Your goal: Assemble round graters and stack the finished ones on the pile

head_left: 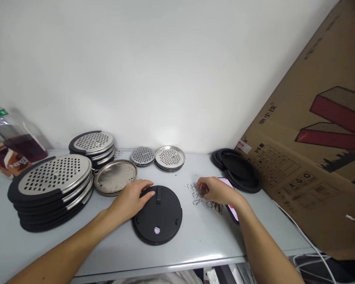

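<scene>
A round black disc lies flat on the grey tabletop, with a raised tab near its far edge and a small pale spot low on its face. My left hand grips its upper left rim, the thumb on top beside the tab. To the right, my right hand is low over a scatter of small metal wire clips. Its fingers curl down together among them, and whatever is between the fingertips is hidden. Under my right wrist lies a phone with a lit screen, partly covered.
Black-rimmed perforated metal discs stand in a large stack and a second stack at left. A shallow metal pan, small grater discs and perforated plates sit behind. Black rings, a cardboard box and bottles flank them.
</scene>
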Motion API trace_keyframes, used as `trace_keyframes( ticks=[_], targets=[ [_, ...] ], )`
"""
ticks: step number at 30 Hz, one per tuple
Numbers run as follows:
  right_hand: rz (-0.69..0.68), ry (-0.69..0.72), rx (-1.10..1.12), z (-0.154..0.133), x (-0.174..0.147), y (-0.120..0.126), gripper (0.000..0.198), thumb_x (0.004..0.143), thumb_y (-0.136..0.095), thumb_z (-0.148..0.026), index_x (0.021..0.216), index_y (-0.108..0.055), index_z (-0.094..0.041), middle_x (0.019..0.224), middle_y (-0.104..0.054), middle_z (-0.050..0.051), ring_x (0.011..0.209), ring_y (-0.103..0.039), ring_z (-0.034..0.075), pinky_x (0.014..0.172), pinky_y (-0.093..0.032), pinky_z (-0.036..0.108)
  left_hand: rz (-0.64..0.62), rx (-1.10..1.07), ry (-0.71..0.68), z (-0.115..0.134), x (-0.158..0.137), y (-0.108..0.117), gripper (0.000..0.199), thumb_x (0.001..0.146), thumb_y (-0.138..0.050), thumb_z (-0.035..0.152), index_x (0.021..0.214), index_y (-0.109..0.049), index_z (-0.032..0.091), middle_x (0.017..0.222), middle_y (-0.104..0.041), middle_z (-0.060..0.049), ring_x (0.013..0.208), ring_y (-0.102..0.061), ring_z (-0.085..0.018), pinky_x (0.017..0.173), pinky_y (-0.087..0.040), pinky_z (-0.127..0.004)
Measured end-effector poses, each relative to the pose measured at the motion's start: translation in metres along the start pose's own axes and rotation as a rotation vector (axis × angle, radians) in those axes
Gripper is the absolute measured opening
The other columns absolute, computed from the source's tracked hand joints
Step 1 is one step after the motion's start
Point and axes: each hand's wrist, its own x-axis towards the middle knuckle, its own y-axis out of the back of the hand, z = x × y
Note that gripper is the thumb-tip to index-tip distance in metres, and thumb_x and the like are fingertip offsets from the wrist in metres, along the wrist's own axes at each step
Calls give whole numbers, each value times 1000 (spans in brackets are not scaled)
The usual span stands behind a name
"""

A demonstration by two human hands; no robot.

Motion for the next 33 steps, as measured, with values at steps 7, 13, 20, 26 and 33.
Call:
trace_keyframes(
  ticks=[7, 13, 20, 26, 33],
  targets=[
    [28, -10, -57, -9, 0, -5, 35, 55, -57, -1, 84, -65, -20, 72, -69, -1, 61, -56, 13, 50, -29, 22, 6, -1, 0, -2, 0, 0, 28, 88, -58, 35, 111, -68, 22, 105, -72, -7, 94, -66, -24, 82, -51, -35],
    [-21, 7, 17, -3, 0, -4, 34, 55, -55, -3, 81, -68, -20, 72, -68, 0, 60, -57, 14, 49, -32, 21, -11, -4, -10, 0, 1, -1, 28, 89, -58, 33, 113, -67, 21, 105, -71, -6, 94, -65, -23, 84, -51, -36],
    [50, 37, 128, 3, 2, 3, 13, 66, -61, -15, 72, -71, -19, 68, -68, 2, 60, -58, 15, 55, -39, 24, 3, 55, -121, 24, 9, 3, 25, 89, -59, 28, 113, -67, 22, 111, -67, -7, 106, -61, -25, 95, -46, -39],
    [321, 33, 400, -3, 14, 0, 16, 75, -61, -30, 80, -68, -16, 70, -68, 3, 61, -57, 14, 59, -43, 25, -212, 117, -282, 67, 47, -21, 20, 87, -59, 21, 102, -73, 20, 104, -71, -9, 105, -62, -27, 94, -45, -38],
    [357, 54, 691, -8, 26, -18, 31, 76, -60, -33, 96, -69, -12, 67, -65, 2, 50, -52, 11, 52, -43, 25, -381, 110, -246, 92, 94, -76, 19, 71, -77, 27, 89, -78, 22, 83, -76, -6, 80, -70, -26, 71, -51, -31]
  ],
)
